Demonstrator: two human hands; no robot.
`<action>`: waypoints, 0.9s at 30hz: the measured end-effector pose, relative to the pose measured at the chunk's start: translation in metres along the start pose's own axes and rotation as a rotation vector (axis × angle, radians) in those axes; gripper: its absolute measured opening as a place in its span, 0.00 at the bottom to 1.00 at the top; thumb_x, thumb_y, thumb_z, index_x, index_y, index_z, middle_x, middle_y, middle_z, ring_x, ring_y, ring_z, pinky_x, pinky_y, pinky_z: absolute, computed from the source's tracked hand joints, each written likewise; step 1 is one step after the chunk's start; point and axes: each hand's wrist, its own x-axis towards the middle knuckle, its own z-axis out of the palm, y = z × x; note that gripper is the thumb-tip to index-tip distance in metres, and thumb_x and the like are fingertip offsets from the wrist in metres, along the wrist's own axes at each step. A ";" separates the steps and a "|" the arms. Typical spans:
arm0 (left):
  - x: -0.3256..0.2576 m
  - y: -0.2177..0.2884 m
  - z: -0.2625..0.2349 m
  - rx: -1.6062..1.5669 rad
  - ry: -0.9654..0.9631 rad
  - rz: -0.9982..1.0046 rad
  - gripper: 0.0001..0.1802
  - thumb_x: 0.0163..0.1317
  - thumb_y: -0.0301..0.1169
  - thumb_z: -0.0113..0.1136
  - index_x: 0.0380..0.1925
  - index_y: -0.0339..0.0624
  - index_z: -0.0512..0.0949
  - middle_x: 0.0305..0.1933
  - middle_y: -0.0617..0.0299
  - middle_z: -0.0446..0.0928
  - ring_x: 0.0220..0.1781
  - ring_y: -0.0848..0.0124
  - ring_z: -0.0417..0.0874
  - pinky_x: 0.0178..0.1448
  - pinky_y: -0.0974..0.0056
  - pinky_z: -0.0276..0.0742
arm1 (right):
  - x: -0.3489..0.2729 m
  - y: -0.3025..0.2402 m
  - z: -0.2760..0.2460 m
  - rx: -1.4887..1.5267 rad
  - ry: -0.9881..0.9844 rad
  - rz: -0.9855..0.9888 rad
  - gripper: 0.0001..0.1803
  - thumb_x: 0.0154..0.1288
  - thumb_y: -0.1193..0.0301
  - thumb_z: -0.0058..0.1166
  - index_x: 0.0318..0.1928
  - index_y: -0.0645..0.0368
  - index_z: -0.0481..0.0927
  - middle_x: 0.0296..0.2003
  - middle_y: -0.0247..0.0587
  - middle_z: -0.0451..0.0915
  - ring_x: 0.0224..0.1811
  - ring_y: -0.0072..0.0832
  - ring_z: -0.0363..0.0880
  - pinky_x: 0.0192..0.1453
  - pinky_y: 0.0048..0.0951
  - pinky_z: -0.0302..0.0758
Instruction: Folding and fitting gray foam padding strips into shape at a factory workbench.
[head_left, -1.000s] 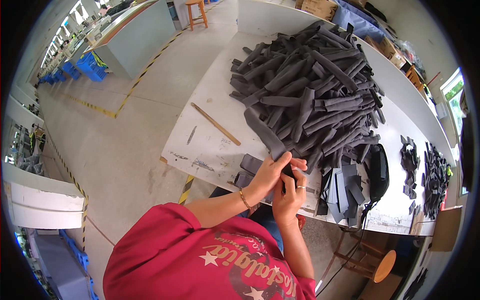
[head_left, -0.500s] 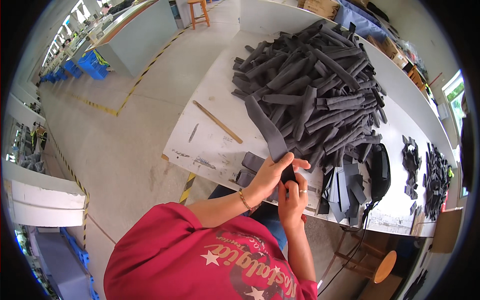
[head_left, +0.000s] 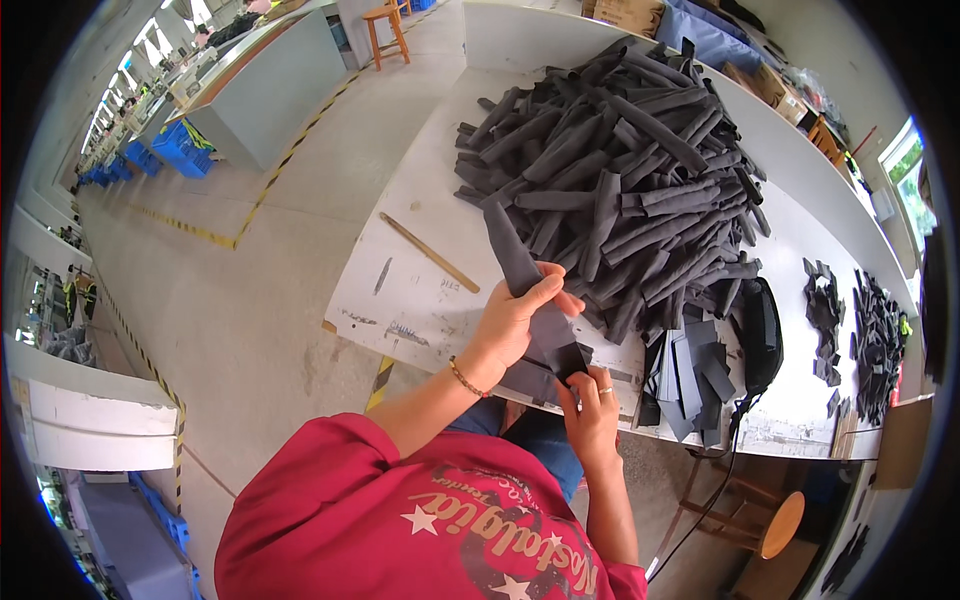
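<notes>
A long dark grey fabric strip [head_left: 510, 247] is stretched between my two hands above the front edge of the white table [head_left: 405, 290]. My left hand [head_left: 517, 316] is closed round its middle, thumb on top. At the near end, my right hand [head_left: 592, 405] pinches the strip between thumb and fingers; a ring shows on one finger. The strip's far end reaches up to a big heap of similar dark fabric pieces [head_left: 625, 200]. Partly hidden under the strip and my left wrist, more dark fabric [head_left: 530, 382] lies at the table edge.
A thin wooden stick [head_left: 430, 253] lies left of the heap. To its right are flat grey pieces [head_left: 690, 375], a black padded item [head_left: 762, 330] with a cord, and smaller dark scraps [head_left: 824, 320]. A wooden stool [head_left: 780, 525] stands under the table's right side.
My hands have moved apart along the strip: the left further up and left, the right slightly down. More of the strip now shows between them. The view has shifted slightly.
</notes>
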 end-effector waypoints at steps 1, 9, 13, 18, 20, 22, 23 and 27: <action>0.001 0.000 -0.003 0.029 -0.077 0.016 0.11 0.66 0.34 0.63 0.40 0.40 0.74 0.29 0.53 0.82 0.36 0.64 0.84 0.46 0.62 0.78 | -0.003 0.001 0.001 0.000 0.002 -0.003 0.15 0.54 0.79 0.66 0.39 0.61 0.73 0.38 0.48 0.75 0.35 0.45 0.76 0.34 0.41 0.74; -0.006 -0.033 -0.006 0.042 -0.093 0.010 0.17 0.66 0.43 0.62 0.27 0.41 0.75 0.20 0.62 0.74 0.38 0.60 0.85 0.52 0.56 0.75 | 0.006 0.007 0.017 -0.047 0.191 -0.218 0.14 0.51 0.81 0.66 0.36 0.62 0.74 0.39 0.47 0.73 0.33 0.44 0.76 0.33 0.40 0.75; -0.009 -0.033 -0.006 -0.005 -0.053 -0.001 0.19 0.67 0.44 0.60 0.24 0.42 0.75 0.21 0.63 0.75 0.42 0.59 0.86 0.55 0.56 0.74 | 0.011 0.010 0.023 -0.015 0.180 -0.195 0.12 0.54 0.81 0.65 0.35 0.61 0.75 0.39 0.46 0.75 0.34 0.44 0.76 0.34 0.39 0.73; -0.012 -0.034 -0.005 -0.008 -0.032 0.047 0.22 0.68 0.46 0.58 0.22 0.42 0.75 0.25 0.62 0.77 0.47 0.60 0.84 0.58 0.57 0.72 | 0.018 0.010 0.024 -0.006 0.161 -0.259 0.16 0.47 0.85 0.64 0.36 0.62 0.74 0.40 0.46 0.73 0.33 0.44 0.76 0.33 0.40 0.75; -0.014 -0.036 -0.005 -0.009 -0.044 0.044 0.22 0.68 0.46 0.58 0.22 0.41 0.75 0.26 0.62 0.78 0.49 0.61 0.84 0.59 0.57 0.72 | 0.020 0.007 0.023 0.007 0.164 -0.251 0.14 0.49 0.83 0.64 0.35 0.62 0.75 0.38 0.46 0.73 0.33 0.44 0.76 0.34 0.40 0.75; -0.014 -0.035 -0.005 -0.011 -0.056 0.038 0.22 0.68 0.46 0.58 0.23 0.40 0.75 0.27 0.61 0.78 0.50 0.61 0.83 0.60 0.57 0.71 | 0.023 0.005 0.022 0.018 0.168 -0.241 0.12 0.52 0.82 0.64 0.35 0.62 0.75 0.37 0.45 0.73 0.32 0.44 0.76 0.34 0.39 0.74; -0.015 -0.033 -0.004 -0.014 -0.054 0.029 0.22 0.69 0.46 0.57 0.23 0.39 0.76 0.28 0.60 0.79 0.51 0.61 0.83 0.60 0.57 0.72 | 0.025 0.005 0.021 0.021 0.156 -0.252 0.14 0.49 0.84 0.64 0.35 0.62 0.74 0.38 0.45 0.73 0.32 0.43 0.75 0.33 0.39 0.74; -0.016 -0.029 -0.003 -0.006 -0.080 0.011 0.23 0.71 0.46 0.54 0.23 0.38 0.76 0.36 0.53 0.83 0.53 0.60 0.82 0.62 0.56 0.73 | 0.033 0.001 0.017 0.047 0.128 -0.274 0.16 0.46 0.85 0.63 0.35 0.61 0.73 0.37 0.44 0.72 0.31 0.42 0.75 0.30 0.39 0.75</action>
